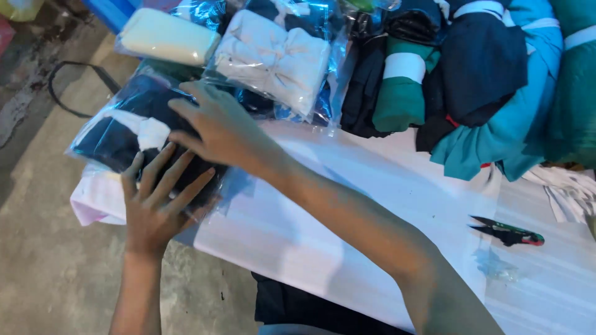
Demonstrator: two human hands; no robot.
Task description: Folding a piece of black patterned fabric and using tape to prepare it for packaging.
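In the head view, both hands rest on a clear plastic bag holding a folded dark navy garment with a white patch (133, 133), which lies at the left of the frame on the edge of a table covered with a white striped cloth (347, 205). The left hand (155, 208), at lower left, presses flat on the near side of the bag, fingers spread and straight, grasping nothing. The right hand (217, 127) reaches across from the lower right and lies palm down on the bag's top, fingers extended, also unclenched. Just beyond, in the upper middle, sits a bagged white garment (276, 59), with a cream folded bundle (166, 38) to its left. Rolled teal and navy garments (496, 93) pile at the upper right. Small thread snips (508, 232) lie on the cloth at the right.
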